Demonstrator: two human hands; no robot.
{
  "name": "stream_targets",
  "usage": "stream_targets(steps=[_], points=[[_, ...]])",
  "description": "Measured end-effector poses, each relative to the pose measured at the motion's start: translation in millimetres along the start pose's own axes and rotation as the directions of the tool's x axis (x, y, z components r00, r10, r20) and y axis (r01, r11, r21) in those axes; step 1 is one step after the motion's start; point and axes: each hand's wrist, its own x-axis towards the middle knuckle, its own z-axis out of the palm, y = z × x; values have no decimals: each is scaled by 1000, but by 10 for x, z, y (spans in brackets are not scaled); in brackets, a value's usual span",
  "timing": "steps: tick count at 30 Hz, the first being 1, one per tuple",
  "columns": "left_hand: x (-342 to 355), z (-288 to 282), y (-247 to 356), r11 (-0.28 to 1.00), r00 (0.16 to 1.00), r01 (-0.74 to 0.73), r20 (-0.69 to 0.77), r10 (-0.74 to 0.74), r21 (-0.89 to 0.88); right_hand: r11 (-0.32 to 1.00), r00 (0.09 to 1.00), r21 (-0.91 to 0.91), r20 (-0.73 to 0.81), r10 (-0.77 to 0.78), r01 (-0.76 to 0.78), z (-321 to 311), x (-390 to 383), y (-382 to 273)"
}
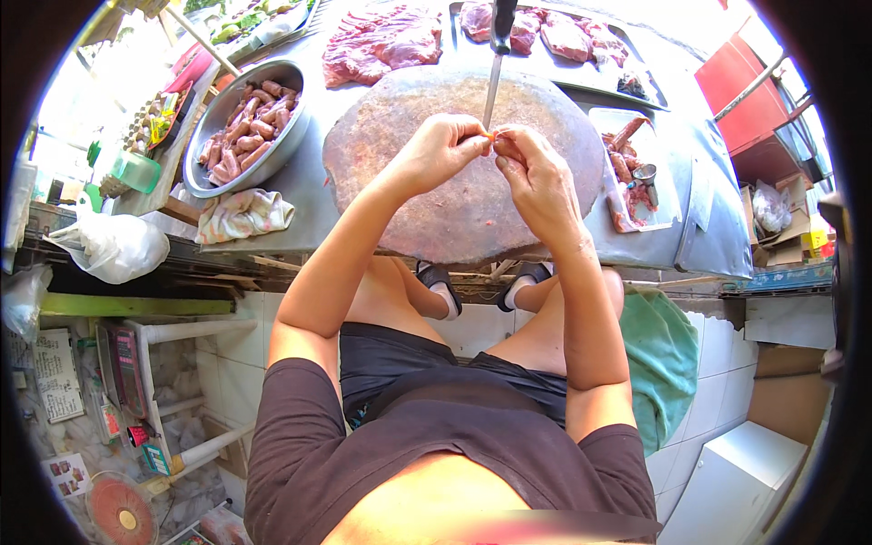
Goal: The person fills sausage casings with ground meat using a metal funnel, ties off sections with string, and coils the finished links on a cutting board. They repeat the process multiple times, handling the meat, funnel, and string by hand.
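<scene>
My left hand (440,151) and my right hand (540,178) meet above a round wooden chopping block (372,127). Their fingertips pinch a tiny orange thing (490,137) between them, too small to identify. Just beyond the fingers a knife (494,86) stands upright, its black handle at the top and its lower blade partly behind my hands. Small scraps of meat dot the block's surface.
Left of the block are a metal bowl (298,127) of sausages and a folded cloth (243,218). A meat slab (381,44) and a metal tray (649,82) of meat lie beyond. A white tray (668,200) with sausages and meat bits sits at the right.
</scene>
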Motion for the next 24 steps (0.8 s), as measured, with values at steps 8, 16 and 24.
stream_targets(steps=[8, 16, 24], points=[[218, -69, -104, 978, 1000, 10, 21, -14, 206, 989, 999, -140, -43, 32, -38, 109, 175, 78], [305, 44, -198, 994, 996, -6, -89, 16, 107, 998, 998, 12, -8, 68, -68, 114, 255, 272], [326, -11, -428, 944, 953, 291, 135, -271, -156, 994, 992, -60, 86, 98, -93, 178, 237, 464]])
